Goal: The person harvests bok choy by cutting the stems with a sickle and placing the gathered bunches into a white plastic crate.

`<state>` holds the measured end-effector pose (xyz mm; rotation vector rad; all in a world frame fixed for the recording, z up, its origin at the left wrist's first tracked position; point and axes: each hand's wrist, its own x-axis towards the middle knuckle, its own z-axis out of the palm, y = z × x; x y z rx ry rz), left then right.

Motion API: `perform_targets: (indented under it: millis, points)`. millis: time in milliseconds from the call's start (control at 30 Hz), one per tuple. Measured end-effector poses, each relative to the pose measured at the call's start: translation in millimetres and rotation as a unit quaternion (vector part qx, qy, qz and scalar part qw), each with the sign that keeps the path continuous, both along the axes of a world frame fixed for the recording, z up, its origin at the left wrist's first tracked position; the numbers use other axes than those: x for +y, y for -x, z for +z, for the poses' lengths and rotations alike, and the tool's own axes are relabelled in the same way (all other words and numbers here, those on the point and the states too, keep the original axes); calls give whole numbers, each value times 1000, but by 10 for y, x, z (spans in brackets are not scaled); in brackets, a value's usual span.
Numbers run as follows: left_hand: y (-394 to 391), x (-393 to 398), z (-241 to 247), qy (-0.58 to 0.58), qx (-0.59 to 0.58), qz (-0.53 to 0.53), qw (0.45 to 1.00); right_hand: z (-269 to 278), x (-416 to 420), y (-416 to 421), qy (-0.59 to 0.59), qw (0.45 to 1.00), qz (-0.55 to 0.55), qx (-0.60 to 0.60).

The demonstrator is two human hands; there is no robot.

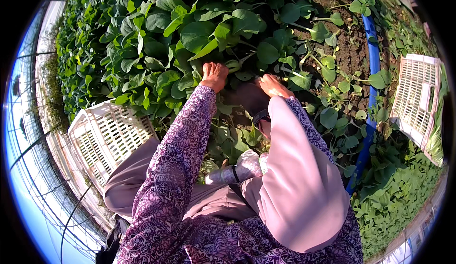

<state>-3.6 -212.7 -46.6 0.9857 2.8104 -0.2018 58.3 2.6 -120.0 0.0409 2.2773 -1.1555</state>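
My left hand [214, 76] is curled at the base of a leafy pak choi plant [233, 65], whose pale stem base shows right beside the knuckles. Broad green leaves [197, 36] rise just beyond it. To the right, my right hand [274, 85] is low among the leaves near the soil, its fingers bent towards the left hand. Dark shadow and blur cover the spot between the hands, so I cannot tell whether the right fingers hold anything. Loose leaves [301, 80] lie on the ground beside that hand.
A white slatted plastic crate [110, 135] stands by my left knee. Another white crate [416, 96] with greens in it is at the far right. A blue hose [370, 121] runs along the soil [351, 54]. Dense standing pak choi [117, 46] fills the upper left.
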Motion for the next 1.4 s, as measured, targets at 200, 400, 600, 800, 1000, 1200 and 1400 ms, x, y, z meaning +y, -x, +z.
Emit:
perform_targets:
  millis: [200,400,600,800,1000,1200,1400]
  points:
    - [126,352,281,222,-58,-72,971,-67,-67,-431,-46,943,-171,282]
    - [450,935,546,410,197,-356,816,567,22,118,218,940,-263,10]
    - [577,457,240,256,75,-113,957,-110,-105,410,50,934,-150,321]
    - [504,237,183,146,88,-85,982,-273,-138,574,70,900,-114,415]
    - [612,110,229,161,25,-58,985,138,-303,695,242,945,-201,-84]
    - [851,190,156,90,31,-50,994,-552,-493,532,-26,965,-99,242]
    - [800,-76,57,92,-54,22,994,-392,-598,473,22,977,-51,204]
